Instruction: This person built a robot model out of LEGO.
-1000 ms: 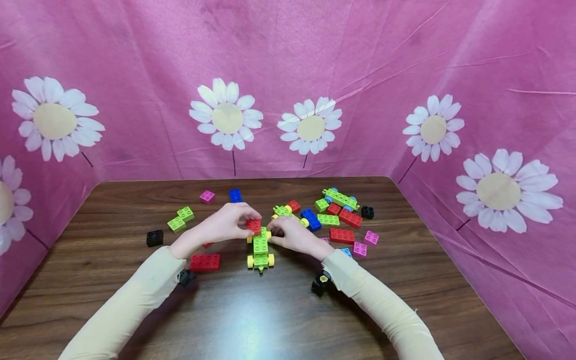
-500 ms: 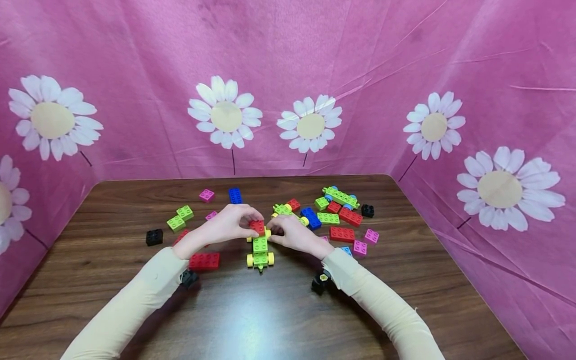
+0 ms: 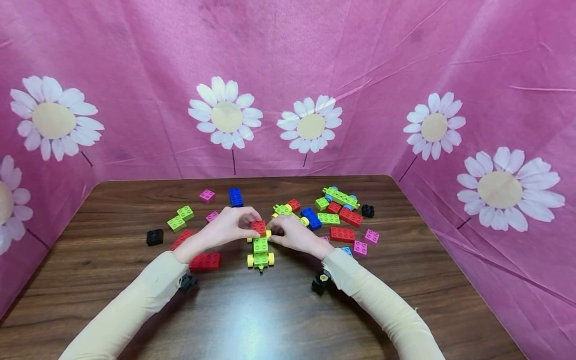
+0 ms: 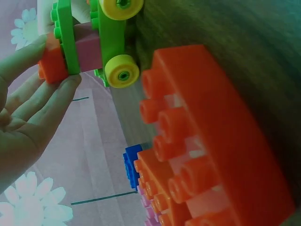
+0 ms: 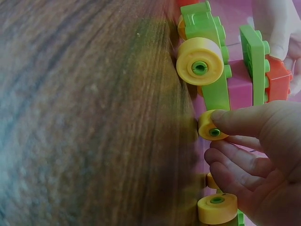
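Note:
In the head view, my left hand (image 3: 227, 224) pinches a small red brick (image 3: 258, 228) between thumb and fingers. The red brick sits at the far end of a green plate-like brick (image 3: 260, 245). That piece rests on a pink brick (image 5: 241, 87), which stands on a green wheeled car base (image 3: 261, 260). In the left wrist view, the red brick (image 4: 53, 59) lies against the green brick's studs. My right hand (image 3: 294, 234) holds the car base by a yellow wheel (image 5: 205, 125), its thumb lying on that wheel.
A second yellow-wheeled base (image 3: 284, 212) stands just behind my right hand. Further back right is a blue-wheeled base (image 3: 342, 198) among several loose bricks. Red bricks (image 3: 204, 261) lie by my left wrist. Green bricks (image 3: 181, 218) and a black brick (image 3: 155, 237) lie further left.
My left hand has moved slightly right with the red brick, which has come into line over the green brick's far end. The right hand has stayed at the wheel.

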Tool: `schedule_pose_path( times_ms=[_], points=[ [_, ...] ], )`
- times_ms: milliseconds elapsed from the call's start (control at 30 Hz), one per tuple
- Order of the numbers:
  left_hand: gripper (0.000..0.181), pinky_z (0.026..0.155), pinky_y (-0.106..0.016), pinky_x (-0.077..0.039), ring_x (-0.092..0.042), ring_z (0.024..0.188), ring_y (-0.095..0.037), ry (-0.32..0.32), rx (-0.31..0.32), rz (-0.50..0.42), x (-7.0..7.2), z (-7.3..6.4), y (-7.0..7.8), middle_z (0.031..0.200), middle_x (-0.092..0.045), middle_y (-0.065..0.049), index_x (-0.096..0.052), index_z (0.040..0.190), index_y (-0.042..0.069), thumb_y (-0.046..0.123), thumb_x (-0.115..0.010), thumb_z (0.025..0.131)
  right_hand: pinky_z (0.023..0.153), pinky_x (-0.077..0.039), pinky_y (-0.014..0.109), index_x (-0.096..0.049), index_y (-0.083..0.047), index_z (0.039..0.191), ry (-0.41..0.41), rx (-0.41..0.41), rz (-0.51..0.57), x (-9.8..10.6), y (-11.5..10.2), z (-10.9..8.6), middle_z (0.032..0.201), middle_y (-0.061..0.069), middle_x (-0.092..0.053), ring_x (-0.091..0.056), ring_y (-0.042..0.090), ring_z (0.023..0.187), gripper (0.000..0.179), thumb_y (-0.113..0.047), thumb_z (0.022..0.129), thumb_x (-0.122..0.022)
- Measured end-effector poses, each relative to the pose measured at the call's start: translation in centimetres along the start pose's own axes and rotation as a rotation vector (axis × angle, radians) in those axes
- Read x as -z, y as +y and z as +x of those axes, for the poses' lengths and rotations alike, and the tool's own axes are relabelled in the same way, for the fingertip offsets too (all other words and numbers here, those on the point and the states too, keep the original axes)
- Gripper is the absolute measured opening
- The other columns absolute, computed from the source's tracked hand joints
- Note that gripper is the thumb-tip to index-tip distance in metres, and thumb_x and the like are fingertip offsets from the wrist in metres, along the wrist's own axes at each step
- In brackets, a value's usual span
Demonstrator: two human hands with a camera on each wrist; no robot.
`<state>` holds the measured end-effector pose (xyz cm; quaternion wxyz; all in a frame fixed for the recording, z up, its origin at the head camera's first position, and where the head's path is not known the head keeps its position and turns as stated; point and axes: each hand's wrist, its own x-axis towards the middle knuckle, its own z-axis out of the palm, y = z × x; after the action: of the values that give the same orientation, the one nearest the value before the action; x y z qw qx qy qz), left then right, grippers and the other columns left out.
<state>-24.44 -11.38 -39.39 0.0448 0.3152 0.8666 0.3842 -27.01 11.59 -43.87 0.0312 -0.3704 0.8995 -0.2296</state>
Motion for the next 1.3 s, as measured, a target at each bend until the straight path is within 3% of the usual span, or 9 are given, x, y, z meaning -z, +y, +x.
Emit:
schedule_pose_path(
  times_ms=[167, 500, 800, 1300],
  points=[
    [0.028, 0.091, -0.040, -0.058, -0.071, 0.100, -0.020, 0.026, 0.018, -0.007, -0.25, -0.15, 0.00, 0.103, -0.076, -0.004, -0.070, 0.108, 0.010, 0.022, -0.079, 0.084, 0.082, -0.058, 0.028, -0.070, -0.005, 0.109, -0.004, -0.009, -0.001, 0.04, -0.02, 0.02, 0.099, 0.006, -0.074, -0.068, 0.014, 0.089, 0.021, -0.015, 0.090, -0.072],
    [0.026, 0.088, -0.041, -0.058, -0.071, 0.098, -0.022, 0.029, -0.033, 0.009, -0.35, -0.27, 0.06, 0.102, -0.075, -0.007, -0.069, 0.109, 0.006, 0.018, -0.076, 0.087, 0.081, -0.057, 0.026, -0.070, -0.006, 0.108, -0.001, -0.003, -0.003, 0.00, -0.07, -0.05, 0.098, 0.006, -0.074, -0.068, 0.014, 0.088, 0.021, -0.015, 0.090, -0.073],
    [0.024, 0.080, -0.032, -0.061, -0.072, 0.091, -0.018, 0.031, -0.083, 0.069, -0.40, -0.07, 0.03, 0.099, -0.076, -0.007, -0.071, 0.107, 0.007, 0.016, -0.077, 0.086, 0.081, -0.057, 0.026, -0.070, -0.005, 0.108, 0.005, 0.008, 0.001, 0.00, 0.00, 0.00, 0.098, 0.006, -0.074, -0.069, 0.014, 0.088, 0.021, -0.015, 0.090, -0.073],
    [0.023, 0.076, -0.028, -0.061, -0.072, 0.087, -0.017, 0.038, -0.092, 0.099, -0.50, 0.08, 0.41, 0.095, -0.076, -0.006, -0.071, 0.104, 0.005, 0.013, -0.078, 0.084, 0.080, -0.057, 0.027, -0.070, -0.005, 0.108, 0.010, 0.009, 0.004, -0.04, 0.01, 0.01, 0.097, 0.006, -0.074, -0.068, 0.013, 0.087, 0.021, -0.015, 0.089, -0.073]
  ],
)
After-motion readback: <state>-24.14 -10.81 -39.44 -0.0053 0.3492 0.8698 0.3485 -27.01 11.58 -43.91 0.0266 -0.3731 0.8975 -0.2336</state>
